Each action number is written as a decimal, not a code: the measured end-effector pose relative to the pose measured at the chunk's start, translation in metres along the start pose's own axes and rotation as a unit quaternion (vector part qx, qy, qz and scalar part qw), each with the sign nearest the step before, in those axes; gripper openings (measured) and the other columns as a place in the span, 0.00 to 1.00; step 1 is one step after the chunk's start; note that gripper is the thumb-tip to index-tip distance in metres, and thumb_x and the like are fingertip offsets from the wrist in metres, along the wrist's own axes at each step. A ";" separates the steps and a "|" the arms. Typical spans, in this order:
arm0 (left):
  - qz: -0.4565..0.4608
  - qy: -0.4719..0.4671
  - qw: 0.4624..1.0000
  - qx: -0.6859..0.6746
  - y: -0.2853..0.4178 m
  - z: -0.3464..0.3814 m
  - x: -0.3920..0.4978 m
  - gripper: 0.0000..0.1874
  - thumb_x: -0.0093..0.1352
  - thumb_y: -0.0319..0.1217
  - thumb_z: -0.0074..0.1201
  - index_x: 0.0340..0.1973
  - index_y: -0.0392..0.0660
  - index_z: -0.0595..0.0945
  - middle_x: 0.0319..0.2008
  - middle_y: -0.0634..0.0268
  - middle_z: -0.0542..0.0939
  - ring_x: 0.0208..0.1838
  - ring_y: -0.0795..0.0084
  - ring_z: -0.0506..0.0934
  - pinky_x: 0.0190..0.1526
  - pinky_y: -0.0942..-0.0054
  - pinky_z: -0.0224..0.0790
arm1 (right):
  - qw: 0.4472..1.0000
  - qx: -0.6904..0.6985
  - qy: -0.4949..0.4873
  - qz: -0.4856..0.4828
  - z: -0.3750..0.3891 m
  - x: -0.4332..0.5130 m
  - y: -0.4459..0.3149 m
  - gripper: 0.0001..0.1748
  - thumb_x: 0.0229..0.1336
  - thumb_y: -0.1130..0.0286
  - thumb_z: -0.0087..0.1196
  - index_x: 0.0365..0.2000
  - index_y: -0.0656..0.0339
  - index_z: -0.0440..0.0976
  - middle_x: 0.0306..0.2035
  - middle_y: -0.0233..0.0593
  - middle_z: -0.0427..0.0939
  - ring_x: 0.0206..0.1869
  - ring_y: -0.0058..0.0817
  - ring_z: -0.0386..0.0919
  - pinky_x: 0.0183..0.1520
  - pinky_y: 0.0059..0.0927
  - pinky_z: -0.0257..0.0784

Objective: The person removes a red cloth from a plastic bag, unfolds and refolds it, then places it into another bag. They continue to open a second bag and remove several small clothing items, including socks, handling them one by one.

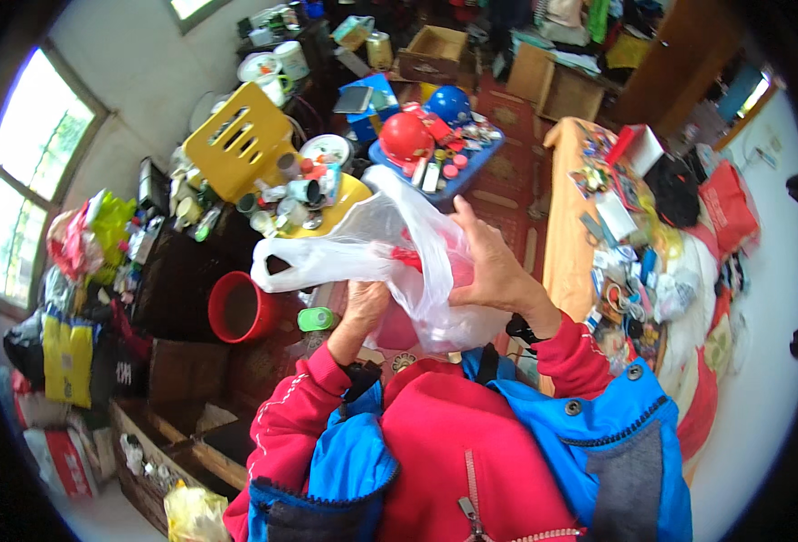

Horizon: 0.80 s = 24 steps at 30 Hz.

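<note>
A translucent white plastic carrier bag (412,271) hangs in front of me, its handle loops spread to the left and upward. Red and pink contents (409,257) show through its mouth and thin wall; what they are is not clear. My left hand (366,303) grips the bag's near left side, its fingertips hidden behind the plastic. At the bag's right side is my right hand (497,264), thumb and fingers spread apart around the plastic without a visible grip. Left of the bag, a green-capped container (316,319) and a red bucket (238,307) stand on the floor.
A yellow chair (240,142) carries cups and small containers. Behind the bag, a blue tub (484,157) holds a red helmet (406,137), a blue helmet (448,105) and small bottles. An orange-covered surface (562,223) at right bears clutter. An open wooden drawer unit (162,440) stands lower left.
</note>
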State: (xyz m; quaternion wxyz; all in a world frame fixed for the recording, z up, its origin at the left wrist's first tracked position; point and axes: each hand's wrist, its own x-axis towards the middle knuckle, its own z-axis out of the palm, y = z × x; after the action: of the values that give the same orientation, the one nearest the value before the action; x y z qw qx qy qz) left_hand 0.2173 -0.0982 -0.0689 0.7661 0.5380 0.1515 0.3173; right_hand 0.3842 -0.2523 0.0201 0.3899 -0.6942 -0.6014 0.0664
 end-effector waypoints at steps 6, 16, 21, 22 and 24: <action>0.006 0.044 0.988 -0.147 0.017 0.022 0.010 0.16 0.71 0.29 0.49 0.54 0.43 0.74 0.48 0.67 0.77 0.50 0.71 0.75 0.54 0.69 0.68 | 0.972 0.208 0.090 0.062 0.042 0.019 0.019 0.23 0.52 0.66 0.59 0.47 0.68 0.71 0.38 0.42 0.79 0.40 0.31 0.76 0.44 0.32 0.70; 0.027 0.074 0.979 0.186 0.041 0.041 -0.024 0.33 0.59 0.28 0.62 0.61 0.39 0.69 0.50 0.65 0.77 0.50 0.74 0.75 0.54 0.72 0.67 | 0.819 0.530 0.060 0.213 0.072 0.051 0.037 0.12 0.64 0.67 0.48 0.37 0.66 0.76 0.33 0.29 0.78 0.33 0.17 0.73 0.39 0.24 0.69; 0.133 0.339 0.931 0.009 0.028 0.045 -0.026 0.12 0.67 0.26 0.57 0.46 0.44 0.78 0.36 0.72 0.79 0.39 0.80 0.75 0.42 0.77 0.69 | 0.800 0.574 -0.074 0.156 0.085 0.045 0.025 0.15 0.65 0.66 0.47 0.44 0.67 0.74 0.40 0.31 0.78 0.41 0.19 0.74 0.47 0.25 0.68; 0.112 0.369 0.922 -0.024 0.028 0.043 -0.027 0.11 0.68 0.26 0.56 0.46 0.44 0.79 0.36 0.72 0.79 0.38 0.79 0.75 0.42 0.77 0.69 | 0.792 0.573 -0.114 0.175 0.084 0.044 0.026 0.20 0.64 0.63 0.48 0.48 0.68 0.71 0.44 0.32 0.76 0.46 0.20 0.72 0.51 0.25 0.67; 0.103 0.381 0.915 -0.086 0.027 0.039 -0.027 0.10 0.68 0.26 0.55 0.45 0.43 0.79 0.36 0.72 0.79 0.37 0.79 0.75 0.42 0.78 0.70 | 0.785 0.602 -0.120 0.084 0.085 0.043 0.026 0.25 0.62 0.59 0.49 0.52 0.69 0.68 0.46 0.33 0.75 0.48 0.22 0.72 0.54 0.25 0.66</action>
State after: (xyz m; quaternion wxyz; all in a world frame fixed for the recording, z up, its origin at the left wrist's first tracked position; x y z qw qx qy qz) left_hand 0.2108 -0.1384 -0.0325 0.6571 0.3208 0.3473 0.5871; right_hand 0.3686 -0.1744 -0.0381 0.6467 -0.3525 -0.4201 0.5302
